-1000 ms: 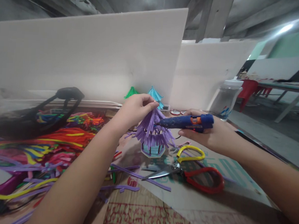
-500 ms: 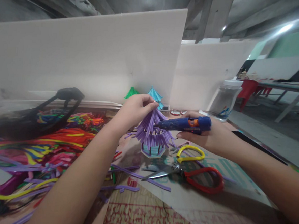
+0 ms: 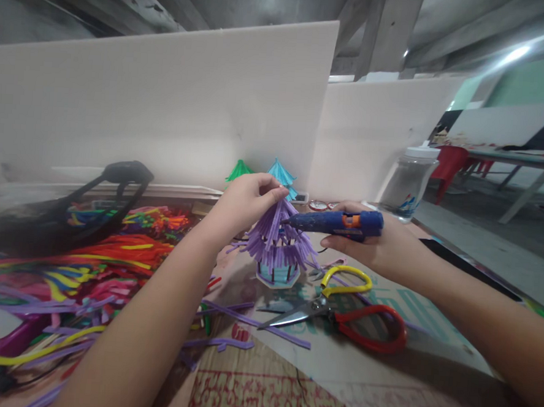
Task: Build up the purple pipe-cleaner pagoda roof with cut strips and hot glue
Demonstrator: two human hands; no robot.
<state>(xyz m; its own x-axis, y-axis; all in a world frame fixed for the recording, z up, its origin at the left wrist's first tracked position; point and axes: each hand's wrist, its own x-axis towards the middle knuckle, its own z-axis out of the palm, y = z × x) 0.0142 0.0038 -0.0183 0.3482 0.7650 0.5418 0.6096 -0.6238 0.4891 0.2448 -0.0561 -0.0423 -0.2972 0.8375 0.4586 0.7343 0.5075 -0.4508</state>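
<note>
A small pavilion model with two tiers of purple pipe-cleaner roofing stands upright on a pale blue base in the middle of the table. My left hand pinches the peak of its upper roof between thumb and fingers. From the right, my right hand grips a blue hot glue gun with orange parts. The gun's dark nozzle points left, at the upper roof; whether the tip touches the strips I cannot tell. Scissors with one yellow and one red handle lie spread in front of the model.
Loose purple strips lie by the scissors. Bundles of coloured pipe cleaners cover the left side, with a black strap-like object above them. Behind stand green and light blue roofed models. A clear bottle stands at right.
The glue gun's nozzle has risen slightly along the purple roof. My left hand keeps its pinch at the peak, and the model stays in place.
</note>
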